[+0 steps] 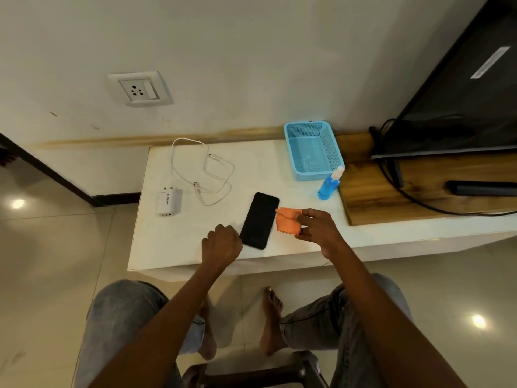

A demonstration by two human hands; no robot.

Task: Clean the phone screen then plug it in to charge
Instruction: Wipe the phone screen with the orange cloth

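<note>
The wall socket (pixel 140 89) sits up at about 10 o'clock from the phone, with nothing plugged in. Below it, on the white table (pixel 167 247), the white charger (pixel 168 202) lies on its side at 9 o'clock from the phone. The white cable (pixel 202 170) lies in loose loops at about 11 o'clock, with both ends free. So I think the charging part is not started yet.

The left hand (pixel 222 242) is at the phone's near end, at about 7 o'clock. Its fingers curl down at that end, but I cannot tell if they hold the phone or just touch it. The phone (pixel 260 220) lies flat near the front of the table, dark side up.

The right hand (pixel 316 226) is at 3 o'clock, just beside the phone. Its fingers pinch a folded orange cloth (pixel 288 223). The cloth is next to the screen, not on it. I think the wiping is only about to begin.
</note>
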